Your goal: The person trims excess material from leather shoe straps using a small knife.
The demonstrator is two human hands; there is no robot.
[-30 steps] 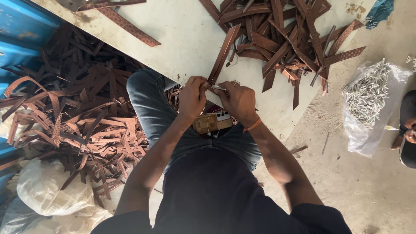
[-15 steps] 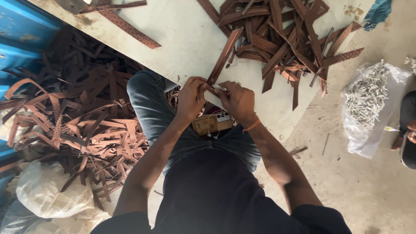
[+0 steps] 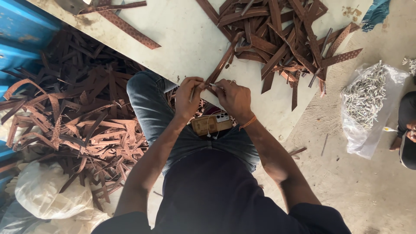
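1. Brown leather strap (image 3: 223, 65), long and narrow, runs from the fingertips up and away across the pale board (image 3: 182, 39); its near end is pinched between both hands at the board's near edge.
2. Left hand (image 3: 189, 97) has its fingers curled tight around the strap's end, thumb pressed on top, with a thin dark rod-like piece standing in the grip.
3. Right hand (image 3: 234, 99) is likewise closed on the same end, fingertips touching those of the left; an orange band (image 3: 248, 123) circles its wrist.
4. Just below the hands, a small tan box with a white device (image 3: 211, 124) rests on the person's lap, against blue jeans (image 3: 149, 108).
5. Farther up the board lies a loose heap of similar brown straps (image 3: 281, 39).
6. On the floor to the left sprawls a bigger tangle of brown straps (image 3: 73, 125), with a whitish sack (image 3: 52, 195) near it.
7. Well to the right, a clear plastic bag of small metal parts (image 3: 366, 99) sits on the concrete floor (image 3: 359, 190).
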